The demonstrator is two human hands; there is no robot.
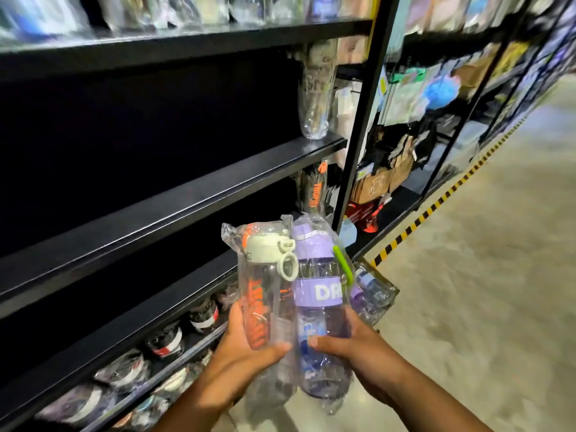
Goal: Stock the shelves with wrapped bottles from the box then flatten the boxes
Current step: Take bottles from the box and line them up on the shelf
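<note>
Two wrapped bottles stand upright side by side before the shelves (174, 210): left hand (246, 347) grips the orange-lettered bottle (265, 285), right hand (352, 344) the purple bottle (318, 294).

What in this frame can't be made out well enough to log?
Head view only:
- The box: not in frame.
- The purple bottle: its band lettering is cut off by the plastic wrap's edge and the green strap.
- A third wrapped bottle: mostly hidden behind the purple one and the right hand.
- Top shelf goods: motion-blurred.
- Bottom shelf items: dark, blurred.
- Orange-print bottle: base covered by the left hand.
</note>
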